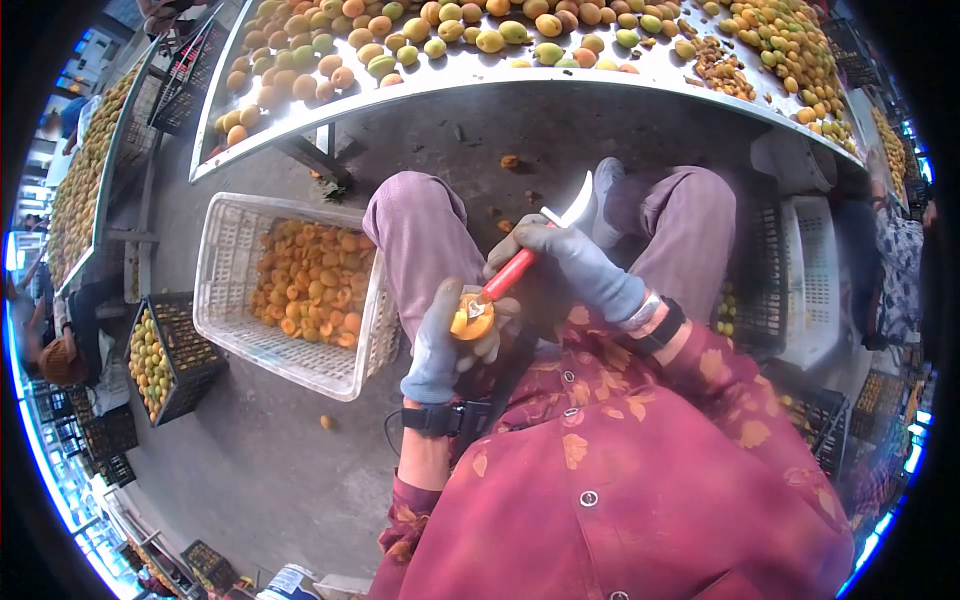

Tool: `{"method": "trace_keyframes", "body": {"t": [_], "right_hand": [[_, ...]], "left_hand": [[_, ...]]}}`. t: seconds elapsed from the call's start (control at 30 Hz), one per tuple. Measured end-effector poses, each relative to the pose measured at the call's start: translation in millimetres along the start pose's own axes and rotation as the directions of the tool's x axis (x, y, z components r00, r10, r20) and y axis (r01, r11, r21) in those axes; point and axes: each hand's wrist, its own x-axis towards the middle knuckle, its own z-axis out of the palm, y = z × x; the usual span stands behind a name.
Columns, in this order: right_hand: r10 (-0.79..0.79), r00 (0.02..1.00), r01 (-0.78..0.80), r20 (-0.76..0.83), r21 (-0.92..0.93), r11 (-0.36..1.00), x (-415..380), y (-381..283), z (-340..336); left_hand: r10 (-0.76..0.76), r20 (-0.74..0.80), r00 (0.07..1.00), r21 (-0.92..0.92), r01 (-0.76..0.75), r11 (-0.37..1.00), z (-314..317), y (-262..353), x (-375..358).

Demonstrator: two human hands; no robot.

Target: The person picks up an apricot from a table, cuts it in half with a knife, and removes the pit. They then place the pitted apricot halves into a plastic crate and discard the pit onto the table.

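My left hand (436,338), in a grey-blue work glove, is closed around a cut apricot (468,329) with its orange flesh facing up. My right hand (588,268), gloved alike, grips a pitting knife by its red handle (515,272). The knife's curved, shiny blade points up and away from the fruit. Its small metal tip at the other end is at the apricot's flesh. Both hands are over my lap, between my knees. To the left of them stands a white plastic crate (281,371) holding many apricot halves (305,285).
Ahead is a metal table (440,82) spread with whole apricots (490,41). A dark crate of fruit (175,360) stands farther left. At right are white crates (812,285) by my leg. Fruit scraps (510,161) lie on the floor. Other people work at both sides.
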Motion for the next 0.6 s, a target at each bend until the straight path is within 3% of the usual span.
{"method": "trace_keyframes", "body": {"t": [0.1, 0.17, 0.2, 0.27, 0.3, 0.33, 0.4, 0.43, 0.5, 0.53, 0.6], "right_hand": [[-0.111, 0.994, 0.111, 0.004, -0.086, 0.99, -3, -13, 5], [-0.242, 0.97, 0.234, -0.025, -0.174, 0.956, -6, -24, 12], [-0.244, 0.969, 0.237, -0.023, -0.175, 0.956, -9, -33, 15], [-0.229, 0.958, 0.205, -0.175, -0.143, 0.968, -20, -56, 25], [-0.24, 0.938, 0.166, -0.249, -0.285, 0.944, -30, -72, 40], [-0.244, 0.938, 0.17, -0.248, -0.286, 0.943, -34, -75, 44], [-0.153, 0.969, 0.027, -0.192, -0.535, 0.844, -40, -77, 50], [-0.161, 0.973, 0.046, -0.164, -0.547, 0.836, -37, -64, 53], [-0.215, 0.973, 0.042, -0.087, -0.846, 0.531, -33, -42, 54], [-0.265, 0.964, 0.071, -0.016, -0.946, 0.315, -27, -32, 59], [0.029, 0.965, -0.208, -0.259, -0.699, 0.684, -29, -33, 73]], "left_hand": [[-0.02, -0.022, 1.0, 0.052, 0.021, 0.998, 4, 1, 1], [-0.04, -0.125, 0.991, 0.058, 0.047, 0.997, 7, 0, 2], [-0.037, -0.125, 0.991, 0.059, 0.045, 0.997, 9, 2, 2], [0.019, -0.101, 0.995, 0.05, -0.014, 0.999, 14, 8, 1], [0.049, -0.137, 0.989, 0.066, -0.041, 0.997, 18, 10, 0], [0.052, -0.135, 0.99, 0.068, -0.043, 0.997, 20, 13, -1], [0.057, -0.142, 0.988, 0.075, -0.046, 0.996, 23, 15, -3], [0.057, -0.136, 0.989, 0.079, -0.047, 0.996, 23, 13, -1], [0.055, -0.337, 0.94, 0.159, -0.001, 0.987, 23, 6, 6], [0.061, -0.337, 0.94, 0.165, -0.005, 0.986, 24, 4, 8], [0.124, -0.433, 0.893, 0.252, -0.013, 0.968, 24, 1, 9]]}}
